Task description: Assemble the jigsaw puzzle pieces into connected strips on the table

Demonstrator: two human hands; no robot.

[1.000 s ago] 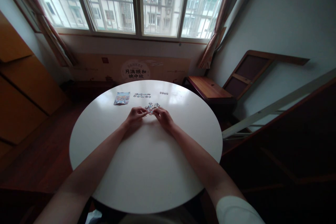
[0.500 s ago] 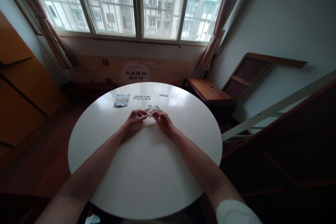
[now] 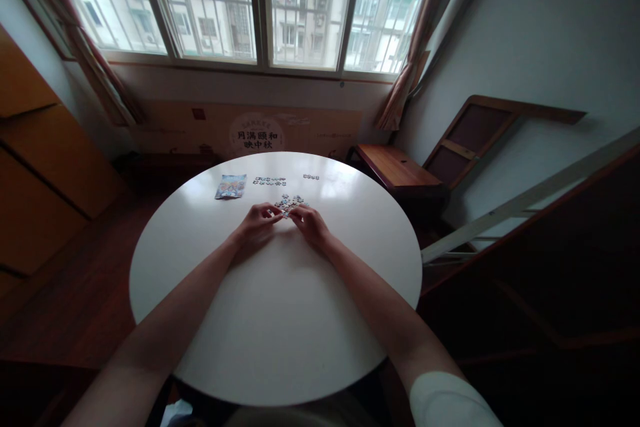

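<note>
A small heap of jigsaw puzzle pieces (image 3: pixel 286 202) lies on the round white table (image 3: pixel 280 320), beyond and between my hands. My left hand (image 3: pixel 260 217) is at the heap's near left edge, thumb and fingers pinched together. From the right, my right hand (image 3: pixel 309 221) reaches in with its fingertips closed at the pieces. Whatever is between the fingertips of either hand is too small to make out. Further back, two rows of puzzle pieces (image 3: pixel 270 181) are laid out, and a short row of pieces (image 3: pixel 311 177) lies to their right.
A colourful printed sheet (image 3: pixel 231 186) lies at the table's back left. Past the right rim stands a wooden chair (image 3: pixel 400 167). A printed cardboard panel (image 3: pixel 320 130) leans under the window (image 3: pixel 305 7), and an orange cabinet (image 3: pixel 45 180) stands on the left.
The view dips and comes back slightly with head motion. Both hands stay at the heap, with only small finger movements.
</note>
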